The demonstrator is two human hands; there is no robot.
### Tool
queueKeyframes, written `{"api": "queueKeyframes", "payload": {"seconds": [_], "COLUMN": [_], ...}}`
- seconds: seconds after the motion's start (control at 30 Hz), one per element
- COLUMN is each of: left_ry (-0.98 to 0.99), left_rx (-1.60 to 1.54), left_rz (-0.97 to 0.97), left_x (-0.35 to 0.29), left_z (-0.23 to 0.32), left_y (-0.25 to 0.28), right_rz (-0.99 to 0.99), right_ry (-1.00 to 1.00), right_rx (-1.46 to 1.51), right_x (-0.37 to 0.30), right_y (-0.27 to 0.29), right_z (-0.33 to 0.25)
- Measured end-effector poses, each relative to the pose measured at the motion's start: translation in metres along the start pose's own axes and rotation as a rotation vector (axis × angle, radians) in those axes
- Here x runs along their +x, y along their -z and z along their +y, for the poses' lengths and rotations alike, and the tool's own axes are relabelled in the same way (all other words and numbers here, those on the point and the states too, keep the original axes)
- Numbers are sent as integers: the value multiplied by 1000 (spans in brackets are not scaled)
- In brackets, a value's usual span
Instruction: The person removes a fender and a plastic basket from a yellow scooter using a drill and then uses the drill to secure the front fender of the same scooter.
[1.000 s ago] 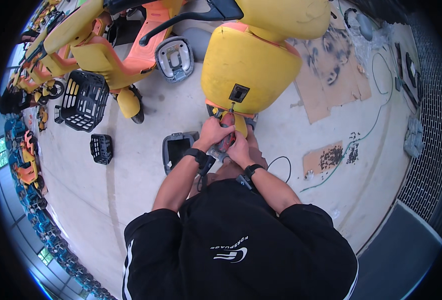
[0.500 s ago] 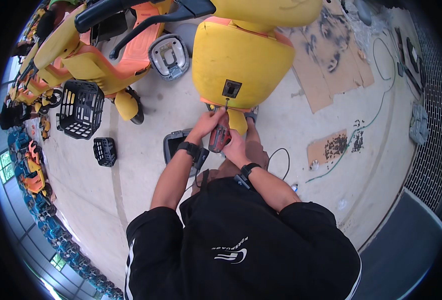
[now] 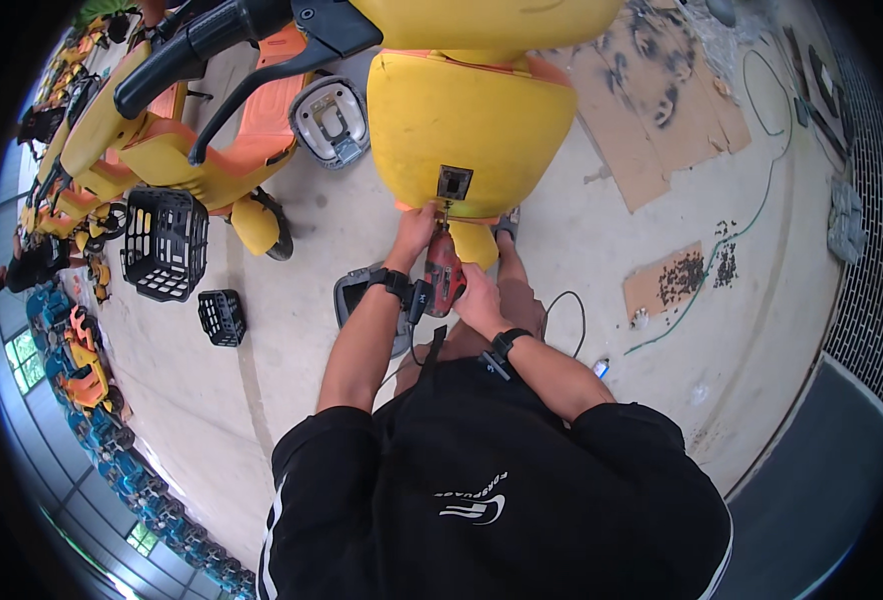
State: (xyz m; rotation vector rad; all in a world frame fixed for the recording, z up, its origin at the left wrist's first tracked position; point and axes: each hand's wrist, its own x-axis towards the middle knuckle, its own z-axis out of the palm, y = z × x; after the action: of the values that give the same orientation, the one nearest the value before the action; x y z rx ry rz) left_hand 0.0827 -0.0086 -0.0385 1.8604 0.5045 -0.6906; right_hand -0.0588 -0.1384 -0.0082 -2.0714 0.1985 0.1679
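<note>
A red power driver [image 3: 444,280] stands between the two hands just under the yellow body panel [image 3: 467,130] of a scooter, above the concrete floor [image 3: 292,330]. The right hand [image 3: 479,300] wraps its grip around the driver's lower body from the right, fingers curled tight on it. The left hand [image 3: 417,225] sits at the driver's upper end, by the bit, its grip closed near the panel's lower edge; whether it pinches the bit or something small cannot be told. The driver's long axis runs up and down in the view, its nose pointing up toward a small dark square fitting [image 3: 455,183] in the panel. The bit tip is too small to make out. A grey tray [image 3: 354,292] lies on the floor behind the left forearm, partly hidden by it.
</note>
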Motion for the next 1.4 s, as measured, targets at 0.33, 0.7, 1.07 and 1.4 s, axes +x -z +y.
{"api": "queueKeyframes", "payload": {"seconds": [0.33,0.7,1.07,1.4], "left_ry": [-49,308,104,214], "left_rx": [-255,-1157,-1279,-788], "left_rz": [-55,-232,389,235], "left_x": [-4,-76,-129,-109], "left_z": [-5,-91,-258,-263], "left_y": [-28,9,91,31], "right_rz": [-114,-772,-1003,-810], "right_ry": [69,90,-178,-246], "right_rx": [-34,48,-194,-458], "right_x": [-1,-10,-45,-40], "right_y": [31,96,82,-62], "right_z": [11,-8,-7,43]}}
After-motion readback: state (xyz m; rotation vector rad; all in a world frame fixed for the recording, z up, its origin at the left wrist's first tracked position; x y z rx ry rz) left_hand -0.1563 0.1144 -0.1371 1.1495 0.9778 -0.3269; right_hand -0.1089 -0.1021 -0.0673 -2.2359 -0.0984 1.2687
